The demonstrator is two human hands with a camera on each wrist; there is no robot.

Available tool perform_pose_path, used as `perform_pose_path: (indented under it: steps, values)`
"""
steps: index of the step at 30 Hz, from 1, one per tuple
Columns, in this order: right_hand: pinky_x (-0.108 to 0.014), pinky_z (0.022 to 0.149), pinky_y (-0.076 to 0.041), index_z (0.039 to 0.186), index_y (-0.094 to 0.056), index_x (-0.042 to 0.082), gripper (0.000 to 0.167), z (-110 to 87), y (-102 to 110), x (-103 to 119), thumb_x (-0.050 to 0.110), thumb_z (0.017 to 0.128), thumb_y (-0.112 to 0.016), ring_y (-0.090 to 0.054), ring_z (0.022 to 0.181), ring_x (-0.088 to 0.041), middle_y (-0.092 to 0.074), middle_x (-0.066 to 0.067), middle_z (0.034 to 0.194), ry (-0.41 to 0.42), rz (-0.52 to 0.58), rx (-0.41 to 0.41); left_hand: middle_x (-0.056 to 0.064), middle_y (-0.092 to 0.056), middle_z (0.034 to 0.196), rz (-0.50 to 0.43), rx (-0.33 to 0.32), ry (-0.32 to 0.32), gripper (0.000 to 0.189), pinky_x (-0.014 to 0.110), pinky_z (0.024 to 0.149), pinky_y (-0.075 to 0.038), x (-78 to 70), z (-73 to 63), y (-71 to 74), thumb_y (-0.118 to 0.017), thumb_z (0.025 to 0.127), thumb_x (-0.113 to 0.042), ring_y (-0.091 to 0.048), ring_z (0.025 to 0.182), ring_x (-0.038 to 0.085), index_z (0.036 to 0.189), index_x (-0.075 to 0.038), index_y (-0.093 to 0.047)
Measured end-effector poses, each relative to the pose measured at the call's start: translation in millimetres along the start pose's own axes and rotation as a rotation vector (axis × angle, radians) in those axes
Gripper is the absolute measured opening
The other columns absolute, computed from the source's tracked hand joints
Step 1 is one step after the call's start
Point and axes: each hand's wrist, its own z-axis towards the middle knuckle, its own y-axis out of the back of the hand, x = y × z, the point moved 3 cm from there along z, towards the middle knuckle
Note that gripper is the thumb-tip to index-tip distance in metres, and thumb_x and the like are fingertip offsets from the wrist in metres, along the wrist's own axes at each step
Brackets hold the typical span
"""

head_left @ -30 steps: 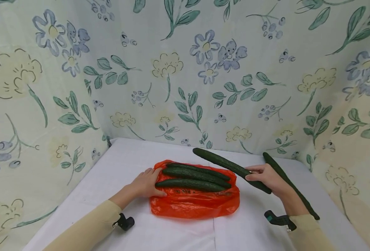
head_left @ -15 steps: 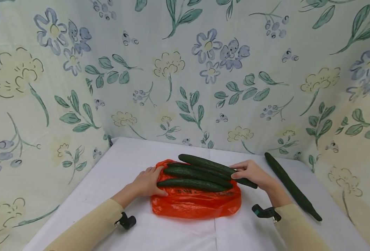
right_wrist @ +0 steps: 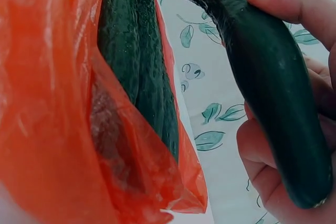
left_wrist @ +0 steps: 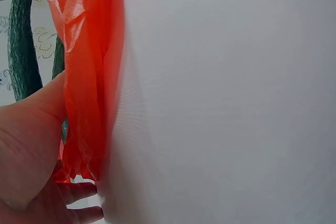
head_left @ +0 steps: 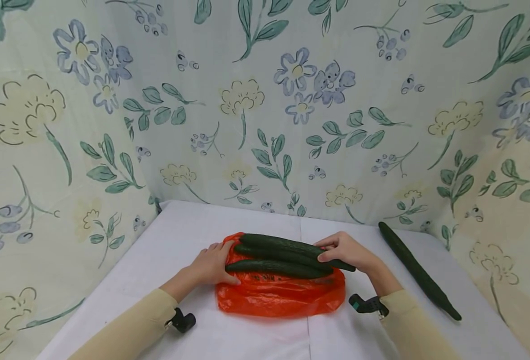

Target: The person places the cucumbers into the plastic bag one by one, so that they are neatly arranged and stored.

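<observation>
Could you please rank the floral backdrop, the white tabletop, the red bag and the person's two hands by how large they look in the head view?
1. Floral backdrop
2. White tabletop
3. Red bag
4. Left hand and right hand: too alike in size to rank.

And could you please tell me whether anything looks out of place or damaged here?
Nothing looks spilled or damaged. Only one long dark-green cucumber lies apart, diagonally on the white-covered table, away from the red plastic bag holding others.
</observation>
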Motion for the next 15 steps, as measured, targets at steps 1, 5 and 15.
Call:
perform_pose_path:
  steps: [1,5,15]
  values:
    - [-0.029,0.075,-0.059,0.120,-0.074,0.007,0.043,1.4,-1.3,0.8,0.030,0.084,-0.077,-0.063,0.088,-0.023,-0.073,-0.004,0.095,0.000,-0.003,0.005,0.011,-0.049,0.149,-0.001,0.000,0.000,0.115,0.063,0.112,-0.036,0.2,0.0,-0.3,-0.087,0.064,-0.062,-0.041,0.138,0.035,0.155,-0.015,-0.033]
    - [-0.028,0.071,-0.058,0.118,-0.075,0.008,0.040,7.8,-5.3,2.9,0.029,0.084,-0.077,-0.064,0.084,-0.021,-0.072,-0.003,0.087,-0.006,-0.016,0.015,0.012,-0.048,0.150,-0.002,0.004,-0.004,0.117,0.063,0.112,-0.034,1.0,-0.5,-0.9,-0.087,0.064,-0.062,-0.040,0.139,0.036,0.156,-0.014,-0.032]
    - [-0.024,0.054,-0.042,0.119,-0.076,0.010,0.040,18.0,-5.8,6.5,0.027,0.083,-0.079,-0.053,0.071,-0.016,-0.041,0.002,0.060,-0.019,-0.109,-0.007,0.013,-0.045,0.153,0.009,0.012,0.001,0.119,0.063,0.114,-0.032,1.5,-1.3,0.4,-0.085,0.066,-0.064,-0.038,0.141,0.036,0.158,-0.014,-0.028]
